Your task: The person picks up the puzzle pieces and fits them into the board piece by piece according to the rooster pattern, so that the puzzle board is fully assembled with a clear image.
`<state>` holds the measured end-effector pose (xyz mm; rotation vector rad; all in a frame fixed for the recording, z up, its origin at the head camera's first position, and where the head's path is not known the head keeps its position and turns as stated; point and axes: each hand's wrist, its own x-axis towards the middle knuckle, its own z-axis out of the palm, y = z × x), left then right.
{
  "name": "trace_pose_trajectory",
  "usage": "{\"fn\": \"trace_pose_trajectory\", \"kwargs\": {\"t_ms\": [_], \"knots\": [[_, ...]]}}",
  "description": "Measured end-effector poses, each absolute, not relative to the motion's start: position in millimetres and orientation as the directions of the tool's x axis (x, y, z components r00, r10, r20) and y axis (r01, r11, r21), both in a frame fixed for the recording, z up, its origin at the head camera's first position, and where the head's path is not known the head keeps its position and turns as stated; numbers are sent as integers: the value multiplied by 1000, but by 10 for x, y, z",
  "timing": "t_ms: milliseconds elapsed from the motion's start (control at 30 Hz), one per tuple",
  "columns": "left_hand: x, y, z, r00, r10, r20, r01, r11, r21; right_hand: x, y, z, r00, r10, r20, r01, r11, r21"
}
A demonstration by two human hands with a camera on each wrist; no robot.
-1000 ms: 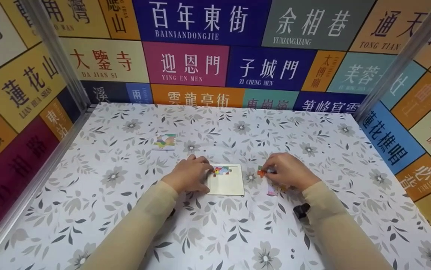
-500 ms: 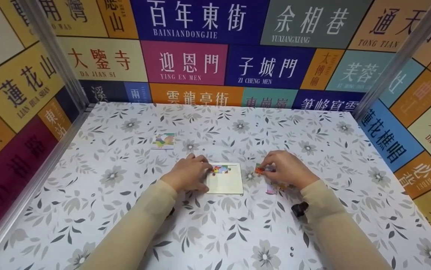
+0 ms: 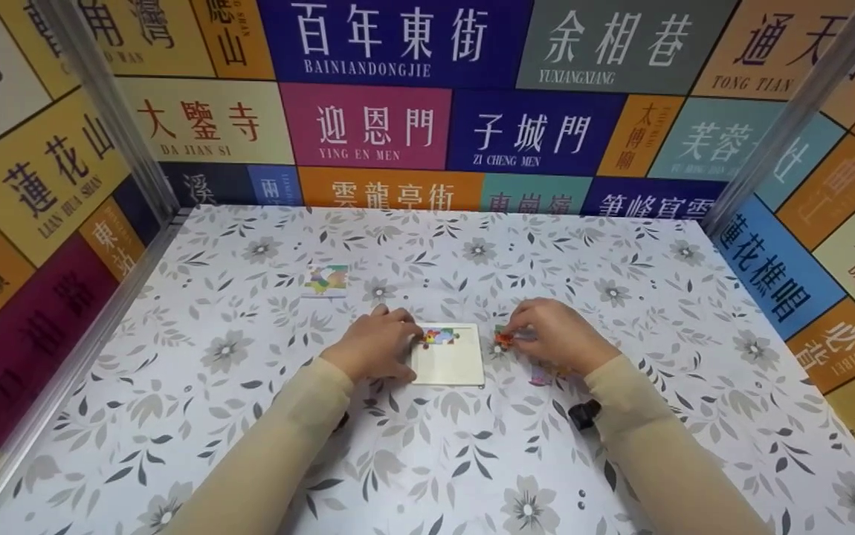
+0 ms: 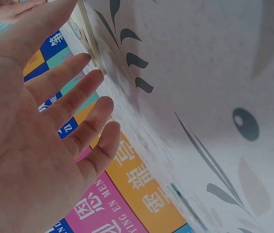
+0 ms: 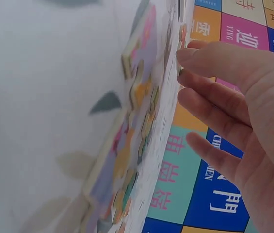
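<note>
A pale puzzle board (image 3: pixel 448 369) lies flat on the table, with joined colourful jigsaw pieces (image 3: pixel 441 336) along its far side. My left hand (image 3: pixel 375 345) rests at the board's left edge, fingers spread; in the left wrist view the thumb and index fingertip touch the rim of the board (image 4: pixel 93 39). Just right of the board, my right hand (image 3: pixel 557 338) pinches an orange and green jigsaw piece (image 3: pixel 502 339) between thumb and index finger. Beneath that hand lie several loose jigsaw pieces (image 3: pixel 540 374), partly hidden in the head view and seen edge-on in the right wrist view.
A small square picture (image 3: pixel 327 281) lies farther back on the left. The tabletop (image 3: pixel 427 461) carries a grey flower and leaf print. Coloured walls with printed signs (image 3: pixel 368 126) enclose the back and sides, with clear posts at the corners.
My right hand has moved left, bringing the pinched jigsaw piece closer to the board. The left hand and the board have stayed in place.
</note>
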<state>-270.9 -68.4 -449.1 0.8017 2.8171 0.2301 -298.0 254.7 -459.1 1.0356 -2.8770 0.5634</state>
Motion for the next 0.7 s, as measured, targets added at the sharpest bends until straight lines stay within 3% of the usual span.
{"fn": "trace_pose_trajectory", "kwargs": {"t_ms": [267, 700], "knots": [[-2713, -679, -4493, -832, 535, -149, 508, 841, 185, -2995, 2379, -4547, -779, -616, 114, -616, 720, -320], [-2705, -667, -4484, -839, 520, -158, 486, 848, 209, -3013, 2130, -4553, -730, -671, 130, -675, 678, -289]]}}
